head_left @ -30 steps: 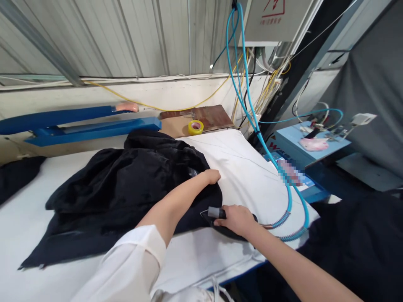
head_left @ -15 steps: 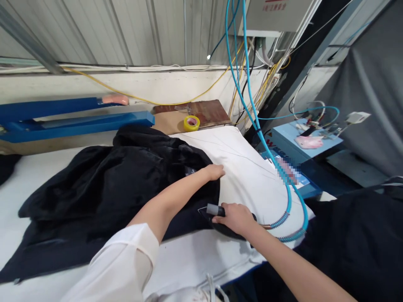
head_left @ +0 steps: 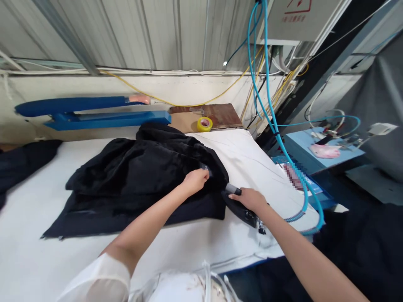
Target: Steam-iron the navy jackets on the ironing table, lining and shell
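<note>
From over here, my right hand point(head_left: 253, 201) is wrapped around the iron point(head_left: 241, 209) by the black cloth point(head_left: 126, 167)'s right edge. My left hand point(head_left: 195, 181) pinches the cloth, spread on the white table point(head_left: 179, 245).

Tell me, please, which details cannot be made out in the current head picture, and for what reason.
All in the head view:
Sole of the black iron with grey-tipped handle: hidden beneath its body.
Palm of the right hand: hidden by the back of the hand.
Print on the small dark cloth label beside the left hand: too small.
Far-left black cloth piece: cut off by the left edge.
Grey metal box: top cut off.
</note>
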Demonstrator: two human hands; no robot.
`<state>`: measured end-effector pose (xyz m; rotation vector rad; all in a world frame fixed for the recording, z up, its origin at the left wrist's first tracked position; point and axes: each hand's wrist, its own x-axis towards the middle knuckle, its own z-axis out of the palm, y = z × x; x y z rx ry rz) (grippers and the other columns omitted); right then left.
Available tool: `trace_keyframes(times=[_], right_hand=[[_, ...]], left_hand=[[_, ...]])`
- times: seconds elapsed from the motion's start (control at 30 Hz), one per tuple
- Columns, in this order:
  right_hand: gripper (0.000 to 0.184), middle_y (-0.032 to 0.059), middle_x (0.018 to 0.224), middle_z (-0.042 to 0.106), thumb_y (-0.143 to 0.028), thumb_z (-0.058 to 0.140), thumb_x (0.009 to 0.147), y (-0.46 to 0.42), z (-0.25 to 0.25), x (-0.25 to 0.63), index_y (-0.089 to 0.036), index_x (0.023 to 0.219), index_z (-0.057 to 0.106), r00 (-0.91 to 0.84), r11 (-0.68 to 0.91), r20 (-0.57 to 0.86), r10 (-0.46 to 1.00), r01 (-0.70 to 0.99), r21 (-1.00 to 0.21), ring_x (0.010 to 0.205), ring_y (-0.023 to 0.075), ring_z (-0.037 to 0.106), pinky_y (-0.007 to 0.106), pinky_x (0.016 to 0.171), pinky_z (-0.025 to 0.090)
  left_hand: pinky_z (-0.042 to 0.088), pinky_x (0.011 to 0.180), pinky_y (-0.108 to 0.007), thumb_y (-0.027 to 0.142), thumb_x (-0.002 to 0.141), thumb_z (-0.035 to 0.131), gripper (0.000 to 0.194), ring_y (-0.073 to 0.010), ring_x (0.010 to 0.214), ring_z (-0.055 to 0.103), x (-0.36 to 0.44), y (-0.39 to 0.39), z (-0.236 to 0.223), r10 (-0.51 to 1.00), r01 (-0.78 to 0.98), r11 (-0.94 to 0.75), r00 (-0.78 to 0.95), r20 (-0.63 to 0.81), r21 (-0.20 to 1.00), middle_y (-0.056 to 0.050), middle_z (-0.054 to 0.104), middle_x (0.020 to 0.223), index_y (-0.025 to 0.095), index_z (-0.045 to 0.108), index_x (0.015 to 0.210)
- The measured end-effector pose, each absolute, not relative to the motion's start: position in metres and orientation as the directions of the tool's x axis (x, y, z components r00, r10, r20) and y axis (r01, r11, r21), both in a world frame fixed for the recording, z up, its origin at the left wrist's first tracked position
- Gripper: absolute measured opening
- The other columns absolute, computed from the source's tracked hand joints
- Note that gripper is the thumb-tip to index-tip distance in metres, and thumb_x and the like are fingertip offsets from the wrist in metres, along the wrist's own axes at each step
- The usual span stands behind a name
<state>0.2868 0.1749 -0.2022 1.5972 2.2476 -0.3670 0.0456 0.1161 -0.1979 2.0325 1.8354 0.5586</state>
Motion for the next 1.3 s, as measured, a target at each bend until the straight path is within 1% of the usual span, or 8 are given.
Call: trace_keyframes(times=[0.1,0.23,0.37,0.5,0.63,0.73,0.93,1.3], right_hand=[[0.066,0.0123,0.091,0.064,-0.074,0.035,0.067,0.169,-0.194,0.289,-0.02,0.094,0.059,-0.408,0.455,-0.434,0.803,0.89,0.004,0.085,0.0289,0.059,0.034,0.066,0.039],[0.062,0.0105,0.085,0.065,-0.073,0.038,0.067,0.153,-0.185,0.275,-0.022,0.096,0.059,-0.551,0.62,-0.445,0.706,0.785,0.011,0.083,0.0278,0.059,0.032,0.065,0.038],[0.063,0.0106,0.087,0.065,-0.074,0.038,0.066,0.138,-0.188,0.245,-0.022,0.093,0.06,-0.649,0.726,-0.452,0.612,0.687,-0.004,0.083,0.0279,0.059,0.032,0.065,0.038],[0.062,0.0099,0.086,0.065,-0.074,0.041,0.064,0.128,-0.193,0.226,-0.022,0.092,0.061,-0.716,0.803,-0.472,0.514,0.595,-0.027,0.083,0.028,0.059,0.032,0.066,0.039],[0.064,0.0102,0.088,0.065,-0.075,0.044,0.061,0.121,-0.192,0.216,-0.022,0.091,0.062,-0.707,0.806,-0.493,0.507,0.592,-0.02,0.085,0.0282,0.059,0.033,0.068,0.04],[0.063,0.0102,0.087,0.065,-0.075,0.04,0.064,0.123,-0.192,0.21,-0.022,0.091,0.061,-0.642,0.728,-0.474,0.603,0.686,-0.003,0.085,0.0274,0.059,0.032,0.067,0.04],[0.063,0.0116,0.095,0.064,-0.073,0.039,0.065,0.144,-0.195,0.213,-0.021,0.092,0.06,-0.47,0.539,-0.419,0.777,0.841,0.055,0.088,0.0291,0.058,0.035,0.068,0.041],[0.064,0.0097,0.098,0.063,-0.075,0.037,0.064,0.167,-0.195,0.248,-0.022,0.09,0.06,-0.435,0.448,-0.414,0.799,0.891,-0.072,0.089,0.0296,0.058,0.037,0.069,0.041]], left_hand=[[0.037,0.082,-0.034,0.024,0.075,0.053,0.015,-0.02,0.09,0.051,0.014,0.055,-0.232,0.991,0.934,0.08,-0.037,-0.128,0.349,-0.003,0.061,0.088,0.023,0.062,0.087],[0.023,0.093,-0.053,0.037,0.076,0.054,0.046,-0.0295,0.113,0.038,-0.006,0.013,-0.269,0.984,0.951,0.147,-0.112,-0.137,0.273,-0.003,0.045,0.128,0.038,0.044,0.122],[0.019,0.094,-0.057,0.045,0.081,0.043,0.049,-0.0327,0.116,0.034,-0.01,0.009,-0.28,0.962,0.932,0.261,-0.228,-0.151,0.252,-0.007,0.043,0.129,0.038,0.035,0.129],[0.017,0.091,-0.061,0.051,0.074,0.051,0.056,-0.0402,0.118,0.03,-0.013,0.018,-0.278,0.915,0.891,0.401,-0.38,-0.134,0.213,-0.014,0.042,0.128,0.03,0.042,0.125],[0.026,0.088,-0.051,0.035,0.073,0.056,0.027,-0.0309,0.1,0.051,-0.017,0.028,-0.272,0.926,0.879,0.362,-0.3,-0.23,0.31,-0.01,0.061,0.099,0.022,0.06,0.096],[0.03,0.083,-0.043,0.026,0.073,0.054,0.011,-0.0228,0.085,0.057,-0.021,0.03,-0.267,0.934,0.872,0.337,-0.262,-0.243,0.354,-0.003,0.065,0.081,0.021,0.061,0.078],[0.028,0.082,-0.041,0.028,0.072,0.054,0.009,-0.0218,0.089,0.055,-0.023,0.022,-0.257,0.938,0.851,0.341,-0.285,-0.195,0.398,-0.002,0.065,0.085,0.021,0.059,0.077],[0.032,0.08,-0.036,0.02,0.068,0.055,0.004,-0.0211,0.088,0.057,-0.021,0.013,-0.249,0.949,0.855,0.31,-0.25,-0.192,0.415,-0.001,0.066,0.08,0.021,0.058,0.067]])
